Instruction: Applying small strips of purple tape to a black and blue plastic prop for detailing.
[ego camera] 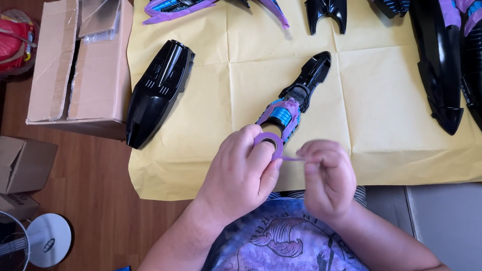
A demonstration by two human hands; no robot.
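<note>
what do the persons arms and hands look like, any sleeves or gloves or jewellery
Both hands are bare: no gloves, rings, watch or bracelets show on the left hand or the right hand. The forearms are bare too, with no long sleeves. The person wears a short-sleeved purple tie-dye shirt with a dark printed wave and palm design on the chest.

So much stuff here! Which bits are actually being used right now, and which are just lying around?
In use:
left hand holding the purple tape roll
right hand pulling the tape end
black part with blue middle, partly taped

Lying about:
plain black shell
cardboard box
white fan
red bag
</note>
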